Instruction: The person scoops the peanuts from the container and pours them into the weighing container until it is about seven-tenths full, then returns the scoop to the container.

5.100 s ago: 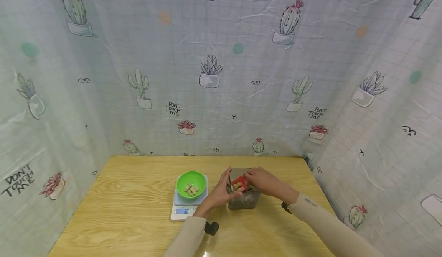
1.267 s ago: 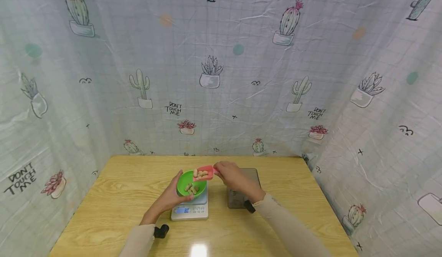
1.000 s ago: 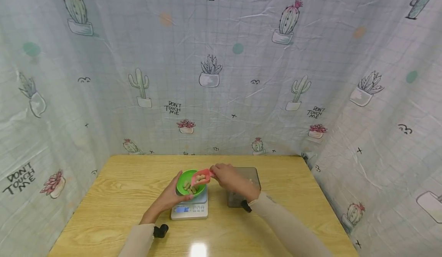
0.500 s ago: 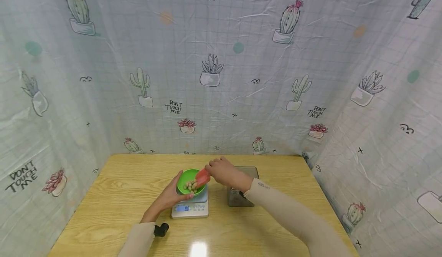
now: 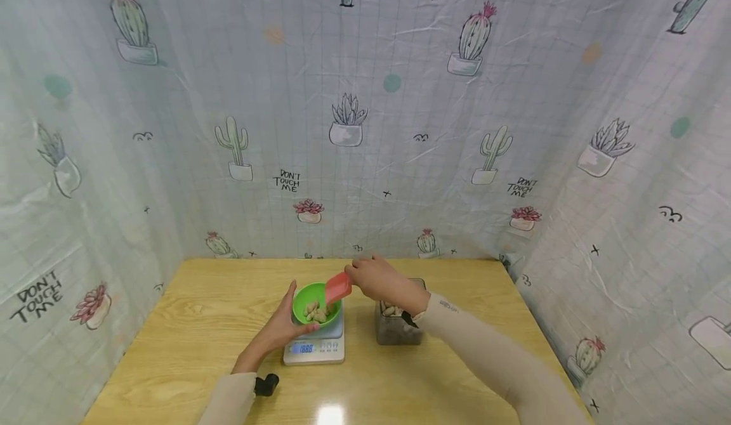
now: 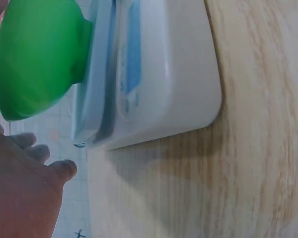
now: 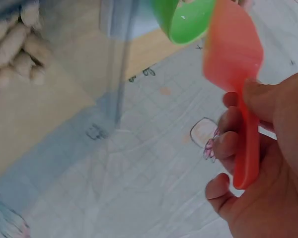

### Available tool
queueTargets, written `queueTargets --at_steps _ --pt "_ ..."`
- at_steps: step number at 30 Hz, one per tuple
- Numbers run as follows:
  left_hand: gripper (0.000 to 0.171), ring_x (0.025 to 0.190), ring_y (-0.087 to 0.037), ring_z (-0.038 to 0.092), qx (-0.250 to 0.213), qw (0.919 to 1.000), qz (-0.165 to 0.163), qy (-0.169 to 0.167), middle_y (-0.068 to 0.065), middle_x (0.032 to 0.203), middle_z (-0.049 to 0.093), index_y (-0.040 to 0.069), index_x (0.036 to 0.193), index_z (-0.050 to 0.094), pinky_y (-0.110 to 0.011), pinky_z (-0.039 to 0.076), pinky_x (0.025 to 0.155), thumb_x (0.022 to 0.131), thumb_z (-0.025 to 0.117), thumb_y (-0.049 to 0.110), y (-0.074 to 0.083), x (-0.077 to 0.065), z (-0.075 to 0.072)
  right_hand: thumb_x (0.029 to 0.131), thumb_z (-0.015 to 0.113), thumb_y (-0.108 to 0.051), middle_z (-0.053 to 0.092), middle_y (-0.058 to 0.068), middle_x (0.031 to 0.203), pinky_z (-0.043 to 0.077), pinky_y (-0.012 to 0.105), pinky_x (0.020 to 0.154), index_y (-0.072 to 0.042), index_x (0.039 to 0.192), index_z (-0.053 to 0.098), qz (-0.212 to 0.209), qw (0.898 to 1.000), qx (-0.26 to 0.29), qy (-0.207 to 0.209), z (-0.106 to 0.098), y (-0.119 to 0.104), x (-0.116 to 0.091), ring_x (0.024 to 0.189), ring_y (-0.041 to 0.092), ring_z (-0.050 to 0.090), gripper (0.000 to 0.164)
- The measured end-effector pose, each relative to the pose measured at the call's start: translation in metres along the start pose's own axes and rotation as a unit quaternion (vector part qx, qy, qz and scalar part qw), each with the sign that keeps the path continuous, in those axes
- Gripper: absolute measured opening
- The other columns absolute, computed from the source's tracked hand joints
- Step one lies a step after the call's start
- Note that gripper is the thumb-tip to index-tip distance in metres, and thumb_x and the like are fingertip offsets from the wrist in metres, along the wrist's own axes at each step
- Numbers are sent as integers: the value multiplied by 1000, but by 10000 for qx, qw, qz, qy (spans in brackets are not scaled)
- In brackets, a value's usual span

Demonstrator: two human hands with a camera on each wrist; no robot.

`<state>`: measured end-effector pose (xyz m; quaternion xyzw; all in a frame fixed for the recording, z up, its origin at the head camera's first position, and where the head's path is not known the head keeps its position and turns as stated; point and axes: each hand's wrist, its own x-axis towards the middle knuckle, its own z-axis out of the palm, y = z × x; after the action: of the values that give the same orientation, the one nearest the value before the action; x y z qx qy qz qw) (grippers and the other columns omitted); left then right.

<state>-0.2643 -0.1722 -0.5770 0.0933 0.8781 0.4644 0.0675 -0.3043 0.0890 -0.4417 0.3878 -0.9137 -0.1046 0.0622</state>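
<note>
Scoop (image 5: 338, 287) lies in right hand's (image 5: 374, 279) curled fingers; spread left hand (image 5: 282, 323) flanks bowl (image 5: 306, 293) of peanuts (image 5: 315, 313). Bin (image 5: 394, 334) nearer table's (image 5: 200, 330) right edge holds more.

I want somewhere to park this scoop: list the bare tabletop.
Bare table: left of the left hand; right of the container, behind the right sleeve; in front, between it and the left sleeve. Crowded: around the scale, green bowl, scoop and right hand.
</note>
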Motion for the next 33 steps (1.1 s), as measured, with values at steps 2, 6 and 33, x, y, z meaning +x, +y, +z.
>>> queueTargets --at_steps 2,6,33 --pt "122 148 -48 11 40 10000 18 54 -22 164 1 15 159 -10 -68 22 113 80 80 44 1 -2 0 103 50 -31 67 -4 102 50 35 81 -20 114 63 68 9996 242 133 5 1 -5 94 15 64 20" --pt "118 148 -50 11 104 9996 217 132 -21 165 -1 17 159 -8 -70 24 111 82 79 41 8 -5 -1 103 48 -34 66 -5 100 47 34 77 -21 114 61 282 9952 833 438 17 4 -14 93 14 63 21" --pt "92 151 -42 12 -277 9923 1052 600 -9 167 7 33 159 7 -72 21 111 90 67 46 88 3 2 99 55 -12 63 4 95 44 36 72 -6 115 62 1465 9231 2816 2171 33 24 -76 80 14 52 17"
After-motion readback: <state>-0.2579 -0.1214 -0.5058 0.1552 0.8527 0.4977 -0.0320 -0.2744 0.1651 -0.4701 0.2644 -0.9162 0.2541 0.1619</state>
